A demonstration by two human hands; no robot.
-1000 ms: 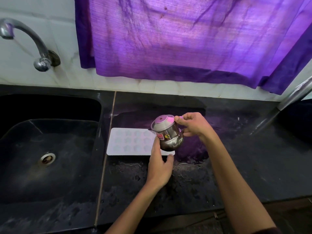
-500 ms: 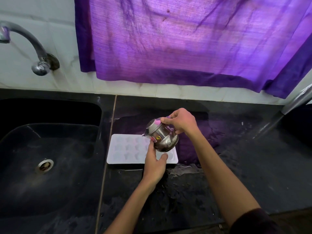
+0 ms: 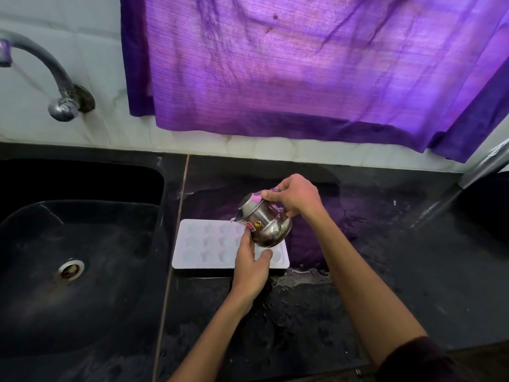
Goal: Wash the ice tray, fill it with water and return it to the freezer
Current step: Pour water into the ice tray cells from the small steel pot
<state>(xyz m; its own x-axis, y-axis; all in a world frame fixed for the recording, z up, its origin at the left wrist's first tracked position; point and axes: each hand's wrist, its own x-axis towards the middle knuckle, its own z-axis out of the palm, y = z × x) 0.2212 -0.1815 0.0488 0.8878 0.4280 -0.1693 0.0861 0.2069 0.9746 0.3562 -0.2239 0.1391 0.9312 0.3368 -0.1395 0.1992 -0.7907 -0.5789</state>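
A: What fills the top of the view?
B: A purple curtain (image 3: 316, 67) over the pale tiled wall; below it the black table (image 3: 385, 271), wet near its front, with a dark sink (image 3: 82, 271) on the left under a metal tap (image 3: 46, 67)

A: And the ice tray?
B: The white ice tray (image 3: 203, 246) lies flat on the table just right of the sink

A: The hands?
B: Above the tray's right end, a small steel pot (image 3: 264, 224) is tilted with its mouth leftward. The right hand (image 3: 296, 195) has its grip closed on the pot's top; the left hand (image 3: 252, 264) touches the pot's lower side, fingers fairly straight, thumb spread
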